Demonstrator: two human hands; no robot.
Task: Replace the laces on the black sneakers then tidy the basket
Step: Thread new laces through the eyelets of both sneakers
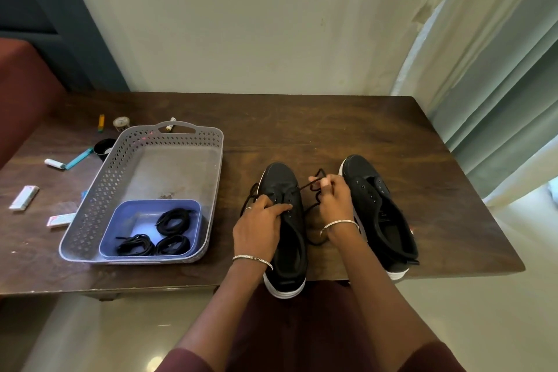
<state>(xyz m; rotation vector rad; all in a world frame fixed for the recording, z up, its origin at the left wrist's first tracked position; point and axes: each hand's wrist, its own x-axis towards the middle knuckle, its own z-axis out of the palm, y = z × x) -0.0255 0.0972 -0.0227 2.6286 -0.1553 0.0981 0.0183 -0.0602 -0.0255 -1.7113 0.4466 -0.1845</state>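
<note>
Two black sneakers with white soles stand on the wooden table (332,130), toes pointing away from me. My left hand (261,220) grips the left sneaker (285,178) at its eyelets, fingers curled over the tongue. My right hand (335,195) pinches a black lace (315,187) that runs from that shoe's front eyelets and loops between the shoes. The right sneaker (377,205) has bare eyelets. A grey perforated basket (169,160) at the left holds a blue tray (120,229) with three coiled black laces (173,220).
Small items lie on the table left of and behind the basket: a white pack (24,197), a second pack (60,219), a blue pen (79,158), a white tube (54,163), a black cap (104,148), a yellow lighter (101,123), a small clock (121,123). Curtain at right.
</note>
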